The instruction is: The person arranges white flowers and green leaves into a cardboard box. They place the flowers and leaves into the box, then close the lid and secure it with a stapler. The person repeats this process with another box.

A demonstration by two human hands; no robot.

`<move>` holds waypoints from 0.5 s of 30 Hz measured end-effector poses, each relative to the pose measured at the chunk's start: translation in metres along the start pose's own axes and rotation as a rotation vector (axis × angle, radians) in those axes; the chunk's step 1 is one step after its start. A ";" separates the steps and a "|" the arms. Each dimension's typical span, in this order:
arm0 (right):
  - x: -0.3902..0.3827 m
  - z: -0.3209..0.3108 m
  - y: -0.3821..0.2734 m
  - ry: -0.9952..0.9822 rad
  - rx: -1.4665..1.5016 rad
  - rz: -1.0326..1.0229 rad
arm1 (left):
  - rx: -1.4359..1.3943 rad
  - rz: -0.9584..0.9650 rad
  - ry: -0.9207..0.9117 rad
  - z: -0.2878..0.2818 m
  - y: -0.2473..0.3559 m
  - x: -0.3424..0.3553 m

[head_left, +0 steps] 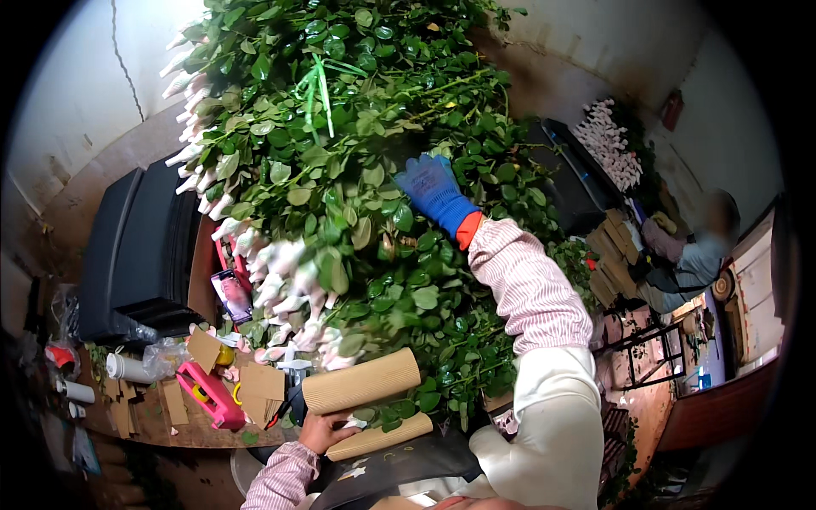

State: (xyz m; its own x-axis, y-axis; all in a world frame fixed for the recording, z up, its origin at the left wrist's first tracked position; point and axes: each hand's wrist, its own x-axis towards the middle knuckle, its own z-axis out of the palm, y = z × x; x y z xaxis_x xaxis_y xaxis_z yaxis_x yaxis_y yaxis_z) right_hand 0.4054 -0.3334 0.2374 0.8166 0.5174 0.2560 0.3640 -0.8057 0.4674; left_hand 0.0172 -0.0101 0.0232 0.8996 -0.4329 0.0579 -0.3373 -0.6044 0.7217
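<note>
Hands: two of the person's own. The right hand [435, 189], in a blue glove with an orange cuff, reaches up into the centre of the frame; the bare left hand [321, 431] sits at the lower centre.
Right-hand fingers: pushed into the leaves, tips hidden, so I cannot tell whether they close on a stem.
Left-hand fingers: curled around the end of a corrugated cardboard wrap [361, 382], gripping it.
Cardboard wraps: two rolled pieces, the gripped one above and a second cardboard roll [380, 436] just below it, both at lower centre against the foliage.
Flower pile [340, 170]: one large heap of leafy stems filling the upper centre; pale sleeved buds [280, 272] line its left edge, too many and too blurred to count.
Black crates [140, 255]: a stack at the left, contents not visible.
Tape dispenser [208, 393]: one, pink, on the workbench at lower left among cardboard scraps.
White rolls [127, 367]: two, at the far lower left.
Other person [693, 255]: one, seated at the right edge, partly cut off.
Second bud bundle [608, 140]: upper right, small and indistinct.
</note>
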 end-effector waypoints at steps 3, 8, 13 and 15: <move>0.000 -0.009 -0.017 0.081 0.057 0.061 | 0.019 0.008 -0.031 0.001 0.000 0.006; -0.023 -0.106 -0.095 -0.130 0.010 -0.215 | 0.002 -0.066 -0.016 0.008 -0.007 -0.008; 0.019 -0.006 0.020 0.006 -0.082 -0.015 | 0.031 0.018 0.023 0.001 0.000 -0.002; 0.021 0.000 0.029 0.080 -0.122 0.030 | -0.003 0.011 -0.002 0.003 -0.001 0.001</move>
State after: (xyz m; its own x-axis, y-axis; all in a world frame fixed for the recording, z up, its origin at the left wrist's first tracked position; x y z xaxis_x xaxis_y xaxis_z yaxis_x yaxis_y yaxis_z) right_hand 0.4330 -0.3457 0.2563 0.7861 0.5192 0.3354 0.2790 -0.7823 0.5570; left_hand 0.0174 -0.0123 0.0206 0.8953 -0.4407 0.0649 -0.3465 -0.5975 0.7231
